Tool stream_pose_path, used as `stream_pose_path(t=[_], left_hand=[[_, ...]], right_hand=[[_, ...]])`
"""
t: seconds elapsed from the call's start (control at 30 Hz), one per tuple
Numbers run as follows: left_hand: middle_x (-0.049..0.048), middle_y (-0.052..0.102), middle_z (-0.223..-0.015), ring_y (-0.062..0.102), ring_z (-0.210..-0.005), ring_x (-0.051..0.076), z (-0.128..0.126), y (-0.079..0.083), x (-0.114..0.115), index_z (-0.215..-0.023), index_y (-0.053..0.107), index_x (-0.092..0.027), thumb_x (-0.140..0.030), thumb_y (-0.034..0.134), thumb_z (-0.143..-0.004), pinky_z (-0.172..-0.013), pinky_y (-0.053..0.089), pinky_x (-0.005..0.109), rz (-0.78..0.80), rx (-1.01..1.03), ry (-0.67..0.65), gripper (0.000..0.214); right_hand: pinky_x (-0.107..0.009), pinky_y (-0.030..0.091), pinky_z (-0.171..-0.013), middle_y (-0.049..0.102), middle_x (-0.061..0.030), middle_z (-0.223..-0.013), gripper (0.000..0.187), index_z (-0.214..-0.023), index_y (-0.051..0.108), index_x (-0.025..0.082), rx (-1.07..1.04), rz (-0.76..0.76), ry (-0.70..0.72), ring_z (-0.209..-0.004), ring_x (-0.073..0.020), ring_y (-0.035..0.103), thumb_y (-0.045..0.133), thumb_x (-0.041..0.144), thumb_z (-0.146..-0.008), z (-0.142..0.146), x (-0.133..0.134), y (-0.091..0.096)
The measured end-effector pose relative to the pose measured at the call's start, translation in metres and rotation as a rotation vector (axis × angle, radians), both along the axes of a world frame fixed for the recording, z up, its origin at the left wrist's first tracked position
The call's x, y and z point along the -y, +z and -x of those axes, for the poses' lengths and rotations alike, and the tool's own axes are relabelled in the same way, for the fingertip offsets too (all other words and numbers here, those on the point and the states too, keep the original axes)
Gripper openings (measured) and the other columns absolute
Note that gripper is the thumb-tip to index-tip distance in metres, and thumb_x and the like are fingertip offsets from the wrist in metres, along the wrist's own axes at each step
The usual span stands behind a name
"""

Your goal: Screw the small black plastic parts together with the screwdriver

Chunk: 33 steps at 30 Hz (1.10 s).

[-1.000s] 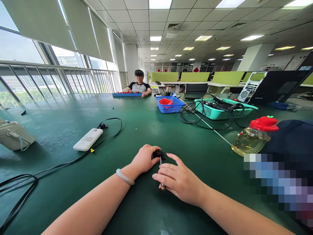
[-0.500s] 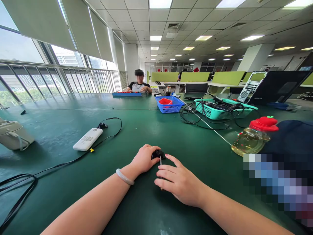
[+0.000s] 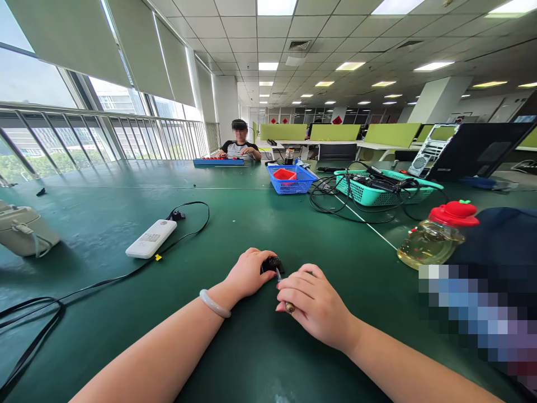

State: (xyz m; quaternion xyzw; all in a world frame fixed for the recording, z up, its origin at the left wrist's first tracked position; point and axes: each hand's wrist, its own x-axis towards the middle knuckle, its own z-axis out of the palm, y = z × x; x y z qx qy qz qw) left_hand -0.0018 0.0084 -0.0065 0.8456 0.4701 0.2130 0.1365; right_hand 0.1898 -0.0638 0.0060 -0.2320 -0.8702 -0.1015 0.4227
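On the green table, my left hand (image 3: 250,272) is closed round the near side of a small black part (image 3: 271,265), its thumb along the edge. The part's exact kind is too small and covered to make out. My right hand (image 3: 315,307) grips a slim screwdriver (image 3: 279,275); its metal shaft points up and left, with the tip at the black part. The tool's brass-coloured rounded end shows below the fingers, and the middle of it is hidden by them. Whether the tip sits in a screw cannot be seen.
A white power bank (image 3: 151,239) and black cable (image 3: 201,224) lie left. Ahead stand a blue basket (image 3: 291,186) and a green basket (image 3: 364,193) of cables. A red-lidded bottle (image 3: 432,240) is right. Across the table sits another person (image 3: 240,146).
My right hand has moved slightly right and its fingers have curled in round the screwdriver. The tool now leans more. My left hand and the black part have stayed put.
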Motion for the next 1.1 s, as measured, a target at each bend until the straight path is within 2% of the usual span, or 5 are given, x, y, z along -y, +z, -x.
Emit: stream_pose_path(t=[0.23,0.47,0.8,1.0,1.1], left_hand=[[0.0036,0.071,-0.116,0.058,-0.114,0.026,-0.0001,-0.0007,-0.0004,-0.119,0.065,-0.025,-0.025,0.066,-0.081,-0.101,0.047,0.041,0.008,0.007,0.005,0.038],[0.0044,0.071,-0.117,0.057,-0.115,0.025,-0.0001,-0.0011,-0.0006,-0.121,0.064,-0.025,-0.025,0.067,-0.081,-0.102,0.046,0.042,0.022,0.019,0.005,0.039],[0.0044,0.071,-0.115,0.058,-0.115,0.025,0.0007,-0.0012,-0.0015,-0.119,0.065,-0.025,-0.03,0.067,-0.084,-0.101,0.047,0.041,0.019,0.003,-0.006,0.036],[0.0045,0.072,-0.115,0.057,-0.114,0.025,0.0004,0.0003,-0.0008,-0.119,0.065,-0.025,-0.028,0.066,-0.084,-0.101,0.046,0.041,0.023,-0.004,-0.005,0.036],[0.005,0.071,-0.115,0.057,-0.114,0.025,-0.0001,0.0006,-0.0004,-0.12,0.065,-0.024,-0.026,0.066,-0.083,-0.102,0.046,0.041,0.015,-0.01,0.0,0.037]], right_hand=[[-0.029,0.048,-0.07,0.073,-0.0041,-0.093,0.007,-0.093,0.059,0.021,-0.149,0.068,0.042,-0.068,-0.0127,0.061,0.057,0.016,-0.095,-0.0004,-0.0022,-0.0013],[-0.033,0.056,-0.074,0.072,-0.0048,-0.091,0.01,-0.096,0.054,0.023,-0.165,0.177,0.077,-0.076,-0.017,0.064,0.051,0.014,-0.095,-0.004,-0.0021,0.0005],[-0.033,0.059,-0.076,0.071,-0.007,-0.099,0.018,-0.101,0.054,0.024,-0.26,0.242,0.062,-0.091,-0.0194,0.067,0.048,0.009,-0.092,-0.0055,-0.0013,-0.0009],[-0.034,0.059,-0.079,0.072,-0.0056,-0.097,0.014,-0.102,0.055,0.024,-0.231,0.201,0.042,-0.089,-0.0191,0.067,0.053,0.012,-0.093,-0.0047,-0.0031,-0.0006],[-0.04,0.057,-0.086,0.072,-0.0022,-0.087,0.014,-0.107,0.056,0.023,-0.178,0.124,0.018,-0.077,-0.0178,0.067,0.059,0.021,-0.094,-0.0049,-0.004,-0.0008]])
